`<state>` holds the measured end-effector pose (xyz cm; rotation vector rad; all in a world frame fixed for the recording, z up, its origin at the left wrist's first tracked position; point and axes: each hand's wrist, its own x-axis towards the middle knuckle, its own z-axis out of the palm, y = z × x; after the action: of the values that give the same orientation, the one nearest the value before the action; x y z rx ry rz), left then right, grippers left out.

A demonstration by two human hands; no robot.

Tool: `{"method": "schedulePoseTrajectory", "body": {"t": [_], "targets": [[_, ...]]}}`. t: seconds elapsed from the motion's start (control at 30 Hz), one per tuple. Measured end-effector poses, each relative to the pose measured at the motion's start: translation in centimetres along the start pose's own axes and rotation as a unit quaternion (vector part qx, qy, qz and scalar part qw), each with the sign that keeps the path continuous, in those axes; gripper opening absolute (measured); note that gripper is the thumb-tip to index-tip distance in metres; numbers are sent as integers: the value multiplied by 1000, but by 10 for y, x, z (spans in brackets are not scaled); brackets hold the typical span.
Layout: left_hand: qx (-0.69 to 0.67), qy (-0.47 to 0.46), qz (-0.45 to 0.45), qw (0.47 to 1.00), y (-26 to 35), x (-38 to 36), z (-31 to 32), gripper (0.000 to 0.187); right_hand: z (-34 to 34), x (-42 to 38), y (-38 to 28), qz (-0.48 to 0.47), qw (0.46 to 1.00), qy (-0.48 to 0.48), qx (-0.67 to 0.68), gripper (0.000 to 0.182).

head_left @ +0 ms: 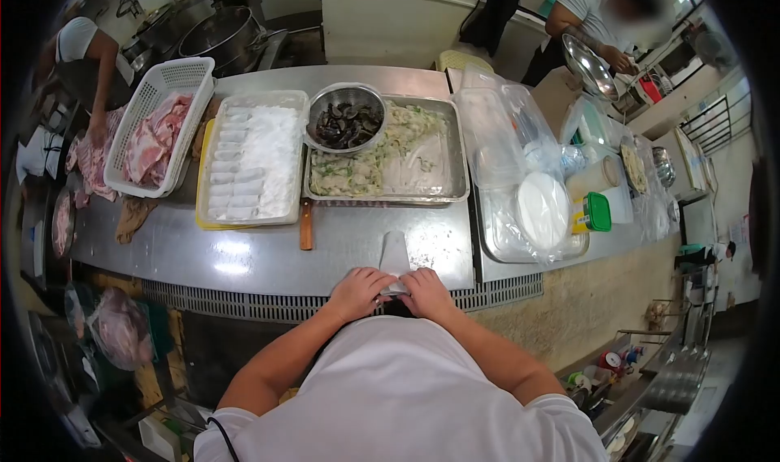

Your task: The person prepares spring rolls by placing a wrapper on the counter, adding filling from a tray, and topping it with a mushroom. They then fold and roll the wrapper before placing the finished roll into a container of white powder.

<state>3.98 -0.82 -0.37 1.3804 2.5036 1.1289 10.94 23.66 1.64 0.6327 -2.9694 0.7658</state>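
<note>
My left hand (362, 291) and my right hand (427, 293) are side by side at the counter's front edge, fingers closed on the near end of a thin, pale wrapper (395, 252). Its far end lies flat on the steel, narrowing away from me; what is folded inside is hidden by my fingers. Beyond it stands a metal tray (461, 169) of pale green-flecked filling (349, 173). A metal bowl (348, 91) of dark, glossy pieces rests on that tray's left part. Left of it, a white tub (302, 108) holds pale rolls (236, 165) in rows beside white powder (275, 145).
A knife with a wooden handle (305, 226) lies near the white tub. A white basket (114, 157) of raw meat is farther left, where a person (81, 56) handles meat. On the right are plastic containers (491, 145) and a green-lidded tub (597, 212). Another person (581, 19) holds a metal lid.
</note>
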Motion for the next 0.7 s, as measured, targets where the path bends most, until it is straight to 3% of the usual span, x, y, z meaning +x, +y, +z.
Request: {"method": "schedulePoseTrajectory", "body": {"t": [0.17, 0.37, 0.47, 0.57, 0.7], "targets": [[-7, 49, -11, 999, -12, 5, 12, 37, -6, 4, -3, 0, 998, 55, 35, 44], [-12, 116, -34, 993, 2, 18, 10, 14, -5, 16, -1, 58, 991, 80, 85, 18], [-7, 106, -99, 989, 10, 32, 6, 8, -5, 25, 1, 104, 991, 56, 60, 14], [4, 85, -135, 987, 0, 42, 15, 8, -1, 34, 2, 115, 983, 129, 58, 12], [39, 20, -183, 982, -3, 57, 8, 8, -11, 33, -5, 31, 994, 106, -20, 17]]}}
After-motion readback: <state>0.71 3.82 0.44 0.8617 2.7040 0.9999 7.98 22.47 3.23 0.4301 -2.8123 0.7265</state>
